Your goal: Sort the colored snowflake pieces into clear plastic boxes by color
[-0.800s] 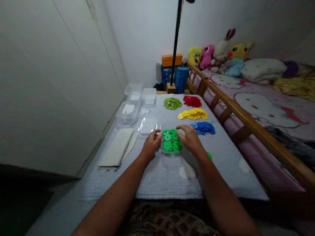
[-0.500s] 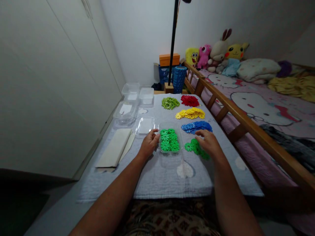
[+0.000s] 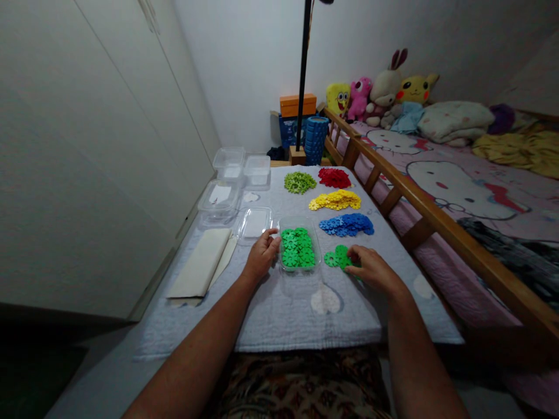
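Observation:
In the head view, a clear plastic box [image 3: 318, 256] holds rows of green flower-shaped plastic discs [image 3: 297, 247]. My left hand [image 3: 263, 253] grips the left wall of this box, thumb and fingers at its rim. To the right of the box lies a small pile of loose green discs [image 3: 336, 258]. My right hand [image 3: 371, 267] is at the right end of that pile, its thumb and fingers closed around some discs. The hand hides part of the pile.
Beyond are piles of blue discs [image 3: 347, 224], yellow discs [image 3: 335, 200], red discs [image 3: 334, 178] and light-green discs [image 3: 300, 183]. Left are a clear lid [image 3: 255, 225], stacked clear boxes [image 3: 218, 198] and folded cardboard [image 3: 201, 265]. A wooden bed rail [image 3: 410, 209] borders the right side.
My right hand has come down from above the loose green pile and closed its fingers on discs there. My left hand stays at the box. The view has shifted slightly.

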Demonstrator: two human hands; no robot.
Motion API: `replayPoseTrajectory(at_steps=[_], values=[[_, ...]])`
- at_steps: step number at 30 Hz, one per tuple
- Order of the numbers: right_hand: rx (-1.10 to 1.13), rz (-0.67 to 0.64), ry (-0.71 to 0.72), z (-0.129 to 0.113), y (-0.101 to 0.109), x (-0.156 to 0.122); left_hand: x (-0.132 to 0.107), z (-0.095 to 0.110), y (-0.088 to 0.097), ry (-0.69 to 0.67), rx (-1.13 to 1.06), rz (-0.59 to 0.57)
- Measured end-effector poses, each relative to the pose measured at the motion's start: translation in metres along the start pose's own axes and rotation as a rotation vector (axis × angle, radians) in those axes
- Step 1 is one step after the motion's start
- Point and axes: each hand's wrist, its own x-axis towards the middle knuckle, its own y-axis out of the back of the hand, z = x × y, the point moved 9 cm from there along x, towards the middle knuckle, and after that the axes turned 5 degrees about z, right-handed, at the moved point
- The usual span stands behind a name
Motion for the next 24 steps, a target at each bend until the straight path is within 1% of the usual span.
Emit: replayPoseTrajectory(at_steps=[3, 6, 10, 13, 16, 20, 22, 24], values=[[0.037, 0.014, -0.001, -0.002, 0.0, -0.002, 0.0, 0.0, 0.0, 0.004, -0.008, -0.001], [0.128, 0.009, -0.015, -0.003, 0.001, -0.002, 0.0, -0.001, 0.0, 0.01, -0.01, -0.005], [0.283, 0.028, -0.042, -0.008, 0.011, 0.003, 0.001, -0.003, -0.001, 0.022, -0.023, -0.009], [0.403, 0.064, -0.024, -0.027, 0.018, 0.012, 0.001, -0.003, -0.001, 0.029, -0.043, -0.004], [0.46, 0.149, 0.016, -0.056, 0.022, 0.024, 0.001, -0.003, -0.001, 0.024, -0.049, 0.001], [0.38, 0.222, 0.122, -0.097, 0.018, 0.043, 0.001, -0.002, -0.001, 0.013, -0.043, -0.002], [0.319, 0.241, 0.151, -0.108, 0.012, 0.053, 0.001, 0.0, 0.0, 0.0, -0.031, -0.004], [0.285, 0.239, 0.153, -0.114, 0.003, 0.064, 0.001, 0.001, 0.0, -0.012, -0.015, -0.006]])
